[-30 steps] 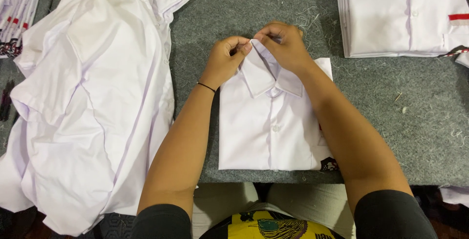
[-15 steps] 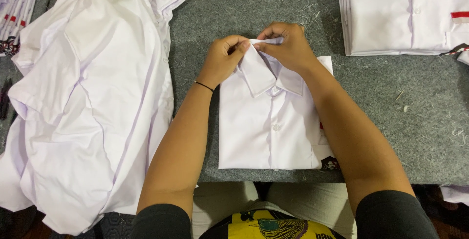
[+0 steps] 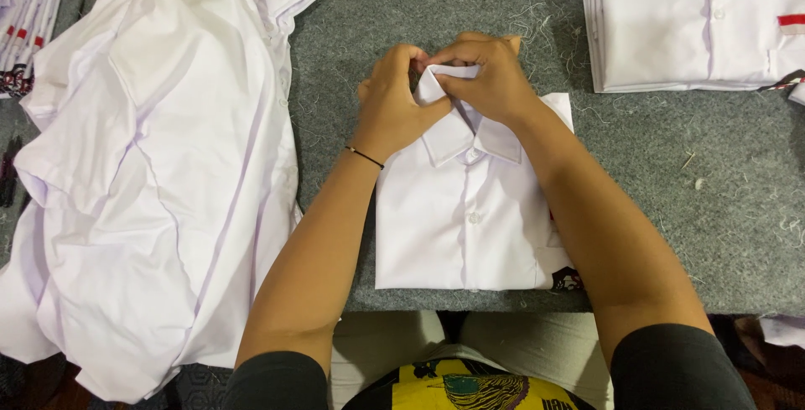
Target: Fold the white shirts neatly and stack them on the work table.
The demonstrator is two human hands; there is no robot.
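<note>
smooth white cloth shirt (image 3: 465, 217), fuzzy grey felt tabletop (image 3: 713, 200)

A heap of loose white shirts (image 3: 151, 175) fills the left side of the frame, rumpled and spilling over the near edge of the tabletop (image 3: 713, 192), which is covered in grey felt strewn with bits of thread. At the upper right sits a neat stack of folded white shirts (image 3: 696, 24), the top one bearing a small red strip. In the upper left corner lies another stack of white folded items (image 3: 29, 16) with red marks along their edges.
</note>
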